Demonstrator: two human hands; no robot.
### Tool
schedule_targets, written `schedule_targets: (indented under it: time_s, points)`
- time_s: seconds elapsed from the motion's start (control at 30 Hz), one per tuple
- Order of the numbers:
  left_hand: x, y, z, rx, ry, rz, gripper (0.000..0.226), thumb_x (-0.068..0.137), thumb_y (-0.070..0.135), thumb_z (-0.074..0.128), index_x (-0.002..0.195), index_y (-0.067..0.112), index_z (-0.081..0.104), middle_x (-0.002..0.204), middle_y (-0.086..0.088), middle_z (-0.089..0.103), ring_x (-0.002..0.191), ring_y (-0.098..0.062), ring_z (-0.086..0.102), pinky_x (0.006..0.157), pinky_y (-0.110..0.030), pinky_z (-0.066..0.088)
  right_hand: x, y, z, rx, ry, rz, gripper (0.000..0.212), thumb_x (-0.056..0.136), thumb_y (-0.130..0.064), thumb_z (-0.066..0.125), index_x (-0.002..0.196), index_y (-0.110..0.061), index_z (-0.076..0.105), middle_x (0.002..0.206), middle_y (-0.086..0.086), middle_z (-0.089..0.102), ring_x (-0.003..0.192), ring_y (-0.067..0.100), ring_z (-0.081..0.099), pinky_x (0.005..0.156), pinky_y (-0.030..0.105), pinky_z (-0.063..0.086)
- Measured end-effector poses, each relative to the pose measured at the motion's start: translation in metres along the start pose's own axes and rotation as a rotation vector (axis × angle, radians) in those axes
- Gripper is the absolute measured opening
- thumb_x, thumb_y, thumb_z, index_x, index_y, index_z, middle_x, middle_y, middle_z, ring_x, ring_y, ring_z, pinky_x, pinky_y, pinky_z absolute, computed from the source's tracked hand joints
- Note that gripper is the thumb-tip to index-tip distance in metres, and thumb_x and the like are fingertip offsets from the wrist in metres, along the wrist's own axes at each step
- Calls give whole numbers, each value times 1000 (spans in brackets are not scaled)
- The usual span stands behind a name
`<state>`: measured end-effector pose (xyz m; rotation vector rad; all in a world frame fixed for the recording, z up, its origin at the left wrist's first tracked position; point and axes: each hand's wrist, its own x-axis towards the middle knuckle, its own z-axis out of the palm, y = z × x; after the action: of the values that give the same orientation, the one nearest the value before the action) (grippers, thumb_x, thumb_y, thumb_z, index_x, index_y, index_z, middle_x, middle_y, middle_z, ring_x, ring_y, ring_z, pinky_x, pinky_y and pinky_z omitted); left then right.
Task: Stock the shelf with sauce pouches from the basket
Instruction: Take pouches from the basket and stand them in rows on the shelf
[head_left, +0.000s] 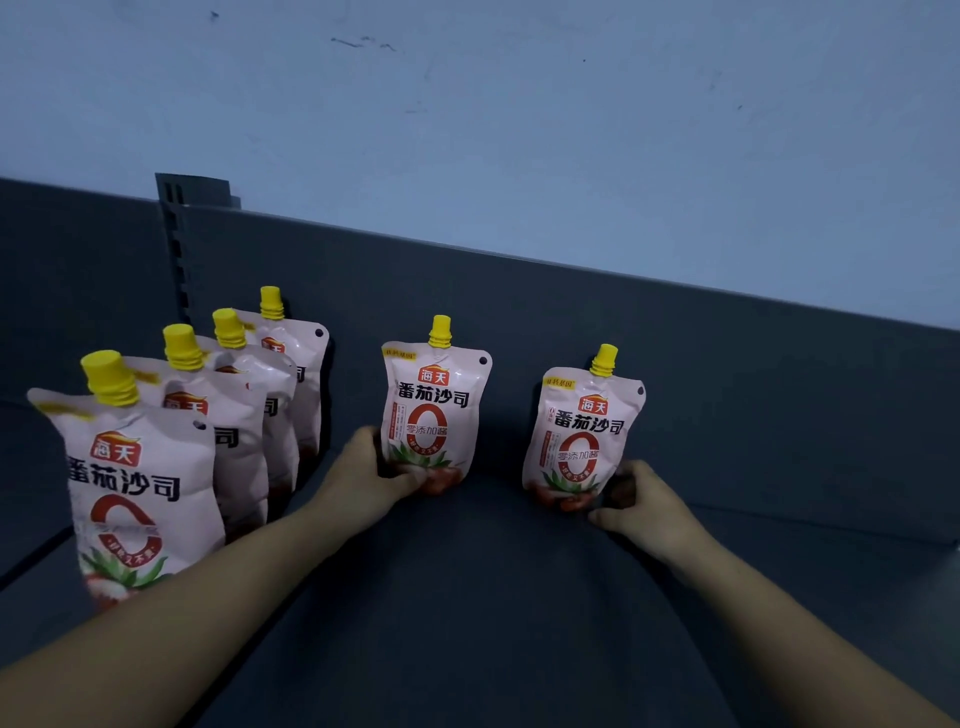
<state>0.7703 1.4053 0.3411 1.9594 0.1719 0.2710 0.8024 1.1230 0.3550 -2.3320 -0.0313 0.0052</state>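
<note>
Two pink sauce pouches with yellow caps stand upright against the back panel of the dark grey shelf. My left hand grips the bottom left of the middle pouch. My right hand holds the bottom right corner of the right pouch. On the left, a row of several more pouches stands one behind another, from the shelf's front to its back. The basket is out of view.
The shelf's back panel rises behind the pouches, with a slotted upright post at the far left. A pale wall is above. Bare shelf surface lies between and in front of the two held pouches.
</note>
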Motion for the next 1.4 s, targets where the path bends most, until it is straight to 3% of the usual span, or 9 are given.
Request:
schedule_targets:
  time_s: [0.2,0.4,0.53,0.63,0.77,0.9,1.03,1.17,1.4]
  points:
    - [-5,-5,-3,47,-15,-55,74,55,32,79,120,13,50,122,-2,59,112,-18,57,96,-36,49,-22,-10,5,40,37,69,58,78,-14,72,127,-12,39,100,-1,54,98,18,54,78,27,44]
    - [-21,1,0,123,25,-78,66,70,18,77,124,6,40,133,-12,43,122,-25,45,101,-38,42,-48,-13,11,92,113,112,58,82,-16,66,131,-9,36,117,8,54,100,21,55,74,27,43]
    - [-42,6,-1,173,29,-93,84,76,19,74,140,2,24,145,-14,27,134,-27,31,106,-33,32,-61,-25,14,102,111,81,45,82,-18,66,120,-11,42,116,7,53,101,21,55,74,27,41]
    - [-61,14,-4,197,19,-92,75,76,19,73,136,4,30,142,-13,31,130,-26,35,95,-30,37,-72,-37,13,100,20,13,27,81,-16,65,102,-17,48,98,1,58,87,16,56,68,27,45]
    - [-89,25,-11,325,1,-11,56,78,19,70,126,8,42,130,-9,47,111,-20,48,81,-26,39,-94,-49,7,-28,-80,-170,17,81,-15,63,84,-25,50,88,-1,57,75,11,52,66,24,43]
    - [-135,36,-33,588,20,165,50,80,24,67,124,13,48,126,-5,56,112,-19,54,94,-28,44,-126,-59,2,-213,-175,-407,21,83,-15,65,101,-18,55,86,-6,56,76,5,54,61,15,42]
    - [-196,38,-81,893,156,233,43,81,28,62,121,16,51,124,-5,58,112,-24,54,90,-32,45,-154,-82,19,-368,-224,-621,26,81,-18,65,105,-16,56,91,-1,57,86,16,56,76,30,46]
    - [-272,26,-147,1189,252,93,42,83,32,57,121,17,49,122,-4,56,114,-27,52,90,-34,39,-188,-127,58,-463,-292,-835,32,81,-23,62,110,-14,54,100,3,60,92,20,56,78,32,47]
    - [-404,-6,-257,1355,356,-324,39,82,30,57,118,18,51,122,-3,56,116,-25,53,88,-33,40,-273,-208,145,-450,-372,-1160,32,80,-25,62,109,-15,55,107,5,62,101,26,58,79,34,47]
